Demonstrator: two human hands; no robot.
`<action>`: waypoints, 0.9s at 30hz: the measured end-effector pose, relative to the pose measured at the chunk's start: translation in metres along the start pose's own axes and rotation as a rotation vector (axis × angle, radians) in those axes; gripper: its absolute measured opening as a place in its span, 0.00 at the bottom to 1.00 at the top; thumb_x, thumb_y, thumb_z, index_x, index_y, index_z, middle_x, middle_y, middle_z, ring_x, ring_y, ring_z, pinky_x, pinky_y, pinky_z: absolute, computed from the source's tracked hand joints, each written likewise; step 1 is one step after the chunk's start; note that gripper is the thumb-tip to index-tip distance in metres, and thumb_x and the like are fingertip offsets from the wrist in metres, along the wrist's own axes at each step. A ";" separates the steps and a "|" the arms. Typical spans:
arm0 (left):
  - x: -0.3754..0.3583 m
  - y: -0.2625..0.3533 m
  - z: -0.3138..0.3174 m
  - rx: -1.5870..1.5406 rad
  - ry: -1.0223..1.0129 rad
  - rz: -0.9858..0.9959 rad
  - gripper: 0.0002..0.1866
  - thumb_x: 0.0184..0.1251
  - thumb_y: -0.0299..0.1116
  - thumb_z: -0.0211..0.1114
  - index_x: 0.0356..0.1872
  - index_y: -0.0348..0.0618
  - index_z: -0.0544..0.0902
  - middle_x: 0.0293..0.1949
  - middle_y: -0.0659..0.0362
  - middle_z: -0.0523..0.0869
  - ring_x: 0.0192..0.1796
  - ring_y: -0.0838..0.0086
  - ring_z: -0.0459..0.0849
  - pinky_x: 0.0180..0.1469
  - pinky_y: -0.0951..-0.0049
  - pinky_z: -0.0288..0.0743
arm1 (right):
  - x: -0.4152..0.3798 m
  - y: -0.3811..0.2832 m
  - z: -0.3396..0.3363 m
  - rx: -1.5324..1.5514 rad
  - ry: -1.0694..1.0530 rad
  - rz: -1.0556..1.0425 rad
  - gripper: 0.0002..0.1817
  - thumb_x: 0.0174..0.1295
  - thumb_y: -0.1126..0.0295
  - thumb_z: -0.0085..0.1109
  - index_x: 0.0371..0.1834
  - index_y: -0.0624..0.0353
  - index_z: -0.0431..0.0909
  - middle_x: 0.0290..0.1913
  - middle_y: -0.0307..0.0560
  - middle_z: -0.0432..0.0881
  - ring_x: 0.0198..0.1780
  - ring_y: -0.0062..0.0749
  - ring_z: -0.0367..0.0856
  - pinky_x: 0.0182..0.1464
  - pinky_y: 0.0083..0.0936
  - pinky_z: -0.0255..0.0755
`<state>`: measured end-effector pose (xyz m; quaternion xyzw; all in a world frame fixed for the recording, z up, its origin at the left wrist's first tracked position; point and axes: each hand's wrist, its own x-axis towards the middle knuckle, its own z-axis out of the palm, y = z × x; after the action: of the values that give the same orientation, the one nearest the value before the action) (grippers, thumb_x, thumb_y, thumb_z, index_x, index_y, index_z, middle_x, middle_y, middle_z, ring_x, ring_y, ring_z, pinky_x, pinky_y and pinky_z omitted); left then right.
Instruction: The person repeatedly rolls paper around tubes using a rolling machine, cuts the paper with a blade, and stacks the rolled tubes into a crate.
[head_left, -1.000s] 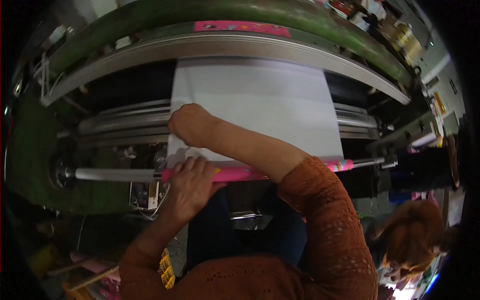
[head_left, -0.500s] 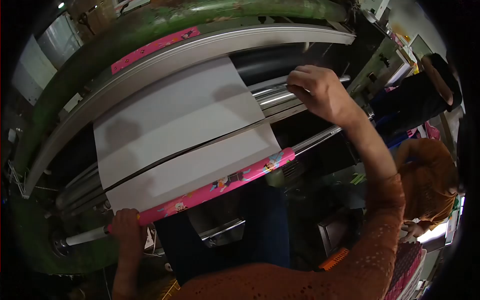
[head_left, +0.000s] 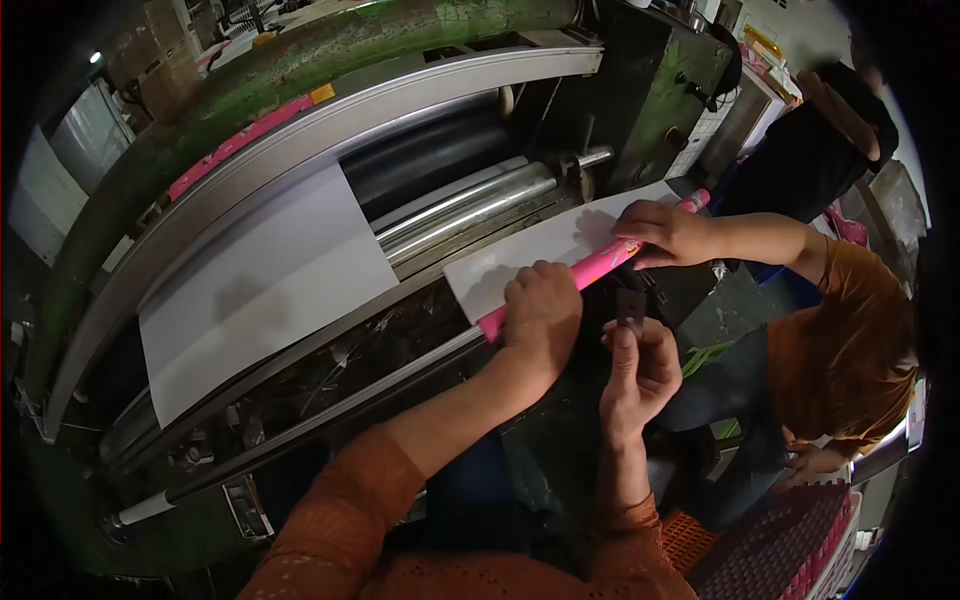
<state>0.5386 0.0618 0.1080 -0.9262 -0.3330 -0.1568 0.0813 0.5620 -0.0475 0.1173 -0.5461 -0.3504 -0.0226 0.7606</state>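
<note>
Nearest to us in the head view, the right hand (head_left: pixel 640 370) stands upright below the roll, its wrist low and its thumb raised; we see it pinching a small dark flat piece (head_left: pixel 630 307) between thumb and fingers. The piece sits just below the pink roll (head_left: pixel 602 262) in the picture; whether any gap parts them in depth, we cannot tell.

The governing relation is this: the roll lies up from the right hand, its long axis running obliquely from lower left to upper right. The left hand (head_left: pixel 540 308) is nearer to it — indeed on it — grasping it close to its lower-left end, back uppermost, fingers curled over, forearm slanting in from the lower left.

Beyond the roll we note a loose white sheet (head_left: pixel 485 280) along its far side. A metal rod (head_left: pixel 330 410) slopes from the lower left toward the roll's near end; whether it enters the roll, we cannot make out.

Farther along the roll, a co-worker's hand (head_left: pixel 668 233) grips it toward the upper-right end. Past these, a second white sheet (head_left: pixel 270 285) lies over the machine, apart from the first — beside a shiny metal roller (head_left: pixel 480 205) and beneath a pale crossbar (head_left: pixel 400 100).
</note>
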 end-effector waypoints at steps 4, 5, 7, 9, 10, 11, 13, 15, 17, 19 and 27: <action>0.033 0.032 0.022 -0.336 0.076 0.116 0.08 0.65 0.34 0.54 0.39 0.42 0.75 0.37 0.55 0.80 0.42 0.66 0.79 0.43 0.69 0.73 | 0.013 -0.008 0.009 0.046 -0.008 0.000 0.05 0.67 0.74 0.59 0.35 0.65 0.76 0.35 0.43 0.80 0.35 0.20 0.76 0.42 0.16 0.70; 0.018 0.022 0.020 -0.239 0.492 0.256 0.10 0.66 0.35 0.51 0.42 0.42 0.74 0.40 0.54 0.78 0.43 0.65 0.76 0.45 0.65 0.71 | 0.016 -0.008 0.017 0.016 -0.035 -0.018 0.06 0.67 0.73 0.60 0.35 0.64 0.75 0.34 0.42 0.81 0.36 0.20 0.76 0.42 0.17 0.70; -0.004 0.005 0.015 -0.065 0.504 0.285 0.13 0.65 0.35 0.52 0.47 0.41 0.74 0.44 0.54 0.79 0.49 0.63 0.76 0.53 0.62 0.70 | 0.021 -0.014 0.043 0.084 -0.084 -0.057 0.06 0.67 0.73 0.60 0.35 0.64 0.75 0.33 0.42 0.81 0.36 0.20 0.76 0.43 0.17 0.70; -0.044 -0.028 -0.003 -0.099 0.456 0.442 0.19 0.61 0.36 0.55 0.51 0.39 0.77 0.50 0.52 0.78 0.58 0.57 0.73 0.65 0.56 0.65 | 0.027 -0.025 0.076 0.137 -0.156 -0.040 0.05 0.67 0.74 0.60 0.35 0.64 0.76 0.33 0.39 0.81 0.34 0.18 0.75 0.42 0.16 0.70; -0.078 -0.061 -0.020 -0.279 0.420 0.539 0.20 0.59 0.37 0.57 0.50 0.37 0.79 0.54 0.50 0.78 0.62 0.53 0.70 0.68 0.53 0.60 | 0.031 -0.034 0.096 0.146 -0.190 -0.015 0.04 0.67 0.74 0.59 0.35 0.64 0.77 0.33 0.39 0.81 0.33 0.16 0.75 0.42 0.15 0.70; -0.108 -0.081 -0.016 -0.368 0.404 0.499 0.19 0.58 0.36 0.58 0.49 0.37 0.79 0.53 0.50 0.78 0.61 0.54 0.71 0.67 0.54 0.62 | 0.038 -0.036 0.118 0.152 -0.265 -0.050 0.04 0.67 0.75 0.59 0.35 0.64 0.77 0.32 0.37 0.81 0.33 0.14 0.75 0.40 0.13 0.69; -0.168 -0.125 -0.014 -0.551 0.217 0.414 0.18 0.58 0.34 0.62 0.49 0.38 0.79 0.50 0.51 0.79 0.57 0.58 0.75 0.63 0.56 0.67 | 0.055 -0.039 0.169 0.150 -0.385 -0.105 0.04 0.66 0.76 0.59 0.34 0.64 0.77 0.28 0.33 0.79 0.30 0.12 0.72 0.36 0.12 0.66; -0.223 -0.173 -0.010 -0.659 0.029 0.142 0.16 0.63 0.34 0.65 0.50 0.40 0.80 0.53 0.51 0.80 0.56 0.57 0.77 0.61 0.57 0.69 | 0.071 -0.055 0.227 0.115 -0.443 -0.120 0.08 0.65 0.73 0.60 0.31 0.66 0.76 0.23 0.32 0.75 0.25 0.13 0.67 0.30 0.14 0.64; -0.264 -0.216 -0.027 -0.805 -0.049 -0.195 0.16 0.65 0.34 0.64 0.51 0.39 0.79 0.51 0.49 0.81 0.54 0.56 0.79 0.58 0.60 0.71 | 0.090 -0.064 0.284 0.020 -0.418 -0.247 0.10 0.63 0.71 0.62 0.28 0.67 0.75 0.20 0.43 0.75 0.23 0.19 0.67 0.29 0.21 0.65; -0.301 -0.252 -0.012 -0.974 -0.070 -0.583 0.15 0.67 0.38 0.64 0.48 0.41 0.79 0.46 0.52 0.83 0.47 0.61 0.82 0.53 0.62 0.74 | 0.105 -0.073 0.334 -0.039 -0.426 -0.248 0.12 0.59 0.66 0.62 0.28 0.67 0.78 0.22 0.50 0.79 0.24 0.34 0.76 0.32 0.30 0.70; -0.327 -0.326 0.000 -1.682 0.553 -0.741 0.17 0.78 0.43 0.52 0.55 0.41 0.76 0.51 0.56 0.82 0.53 0.71 0.79 0.57 0.69 0.71 | 0.060 -0.082 0.356 -0.010 -0.751 0.243 0.17 0.63 0.59 0.57 0.29 0.64 0.83 0.24 0.47 0.84 0.23 0.24 0.80 0.27 0.26 0.70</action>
<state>0.0909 0.1183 0.0106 -0.4474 -0.3523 -0.5734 -0.5890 0.3924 0.2417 0.2739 -0.5574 -0.5371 0.2671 0.5741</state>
